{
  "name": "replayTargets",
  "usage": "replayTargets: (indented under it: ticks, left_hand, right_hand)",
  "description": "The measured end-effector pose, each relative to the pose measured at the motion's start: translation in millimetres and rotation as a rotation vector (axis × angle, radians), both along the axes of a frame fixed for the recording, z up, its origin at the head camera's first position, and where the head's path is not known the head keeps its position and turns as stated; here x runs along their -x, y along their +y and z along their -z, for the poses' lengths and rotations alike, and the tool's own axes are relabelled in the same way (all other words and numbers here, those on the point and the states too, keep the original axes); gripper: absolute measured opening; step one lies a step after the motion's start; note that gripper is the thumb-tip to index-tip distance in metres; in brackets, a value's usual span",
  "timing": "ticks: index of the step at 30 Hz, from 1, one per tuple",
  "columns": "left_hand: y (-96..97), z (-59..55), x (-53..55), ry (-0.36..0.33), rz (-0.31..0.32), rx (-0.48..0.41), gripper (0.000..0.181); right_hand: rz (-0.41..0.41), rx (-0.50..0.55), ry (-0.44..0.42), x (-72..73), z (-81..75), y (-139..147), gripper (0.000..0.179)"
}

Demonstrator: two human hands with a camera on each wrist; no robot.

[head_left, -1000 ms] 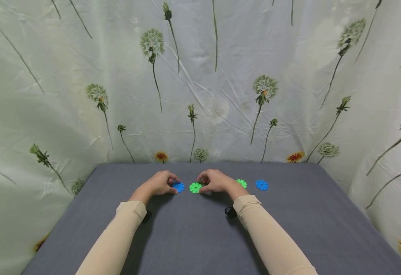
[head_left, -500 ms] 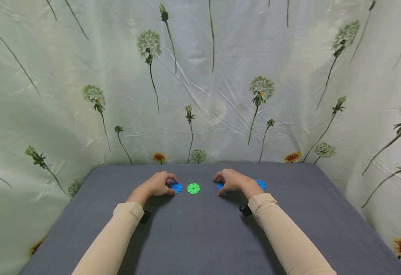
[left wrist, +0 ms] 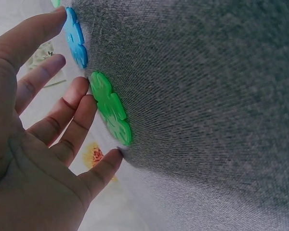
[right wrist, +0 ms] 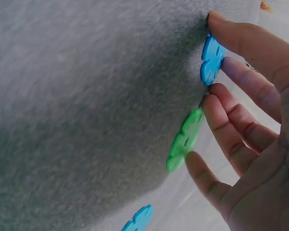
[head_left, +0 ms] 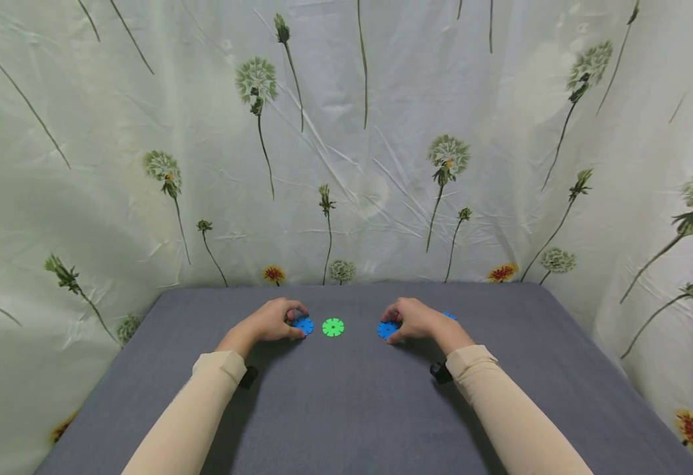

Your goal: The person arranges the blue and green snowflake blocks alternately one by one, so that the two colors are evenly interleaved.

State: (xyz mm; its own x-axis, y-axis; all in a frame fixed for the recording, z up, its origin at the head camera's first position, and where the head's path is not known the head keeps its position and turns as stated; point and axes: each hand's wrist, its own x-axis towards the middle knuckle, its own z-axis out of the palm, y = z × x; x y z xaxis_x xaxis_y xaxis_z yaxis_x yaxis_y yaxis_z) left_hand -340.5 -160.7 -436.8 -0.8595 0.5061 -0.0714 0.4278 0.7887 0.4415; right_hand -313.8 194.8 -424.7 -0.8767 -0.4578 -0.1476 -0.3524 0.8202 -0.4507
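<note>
1. Across the grey tabletop [head_left: 346, 409], thin round discs [head_left: 332, 327] are lying in a row, notched into petal-like lobes.
2. Six are showing: three bright green, three bright blue, alternating.
3. The left hand [head_left: 269, 321] is resting its thumb against the left blue disc [head_left: 305, 326], fingers bending loosely by the left green disc [left wrist: 111, 108]; whether it is pinching, I cannot tell.
4. The right hand [head_left: 416, 320] is pinching the middle blue disc [head_left: 386, 329] between thumb and index finger, other fingers hanging near the right green disc [right wrist: 184, 138].
5. The middle green disc [head_left: 332, 327] is lying between the hands, the right blue disc [right wrist: 139, 219] beyond the right hand.
</note>
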Motion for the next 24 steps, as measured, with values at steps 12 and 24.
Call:
replayTargets:
  ticks: [12,24]
  left_hand:
    - [10.5,0.0,-3.9,-0.013,-0.017,-0.008,0.047]
    - [31.5,-0.3,-7.0,0.001,-0.022,0.033,0.045]
  right_hand:
    - [-0.035,0.032,0.032,-4.6,6.5,7,0.04]
    - [-0.025,0.013,0.038,-19.0,5.2,16,0.04]
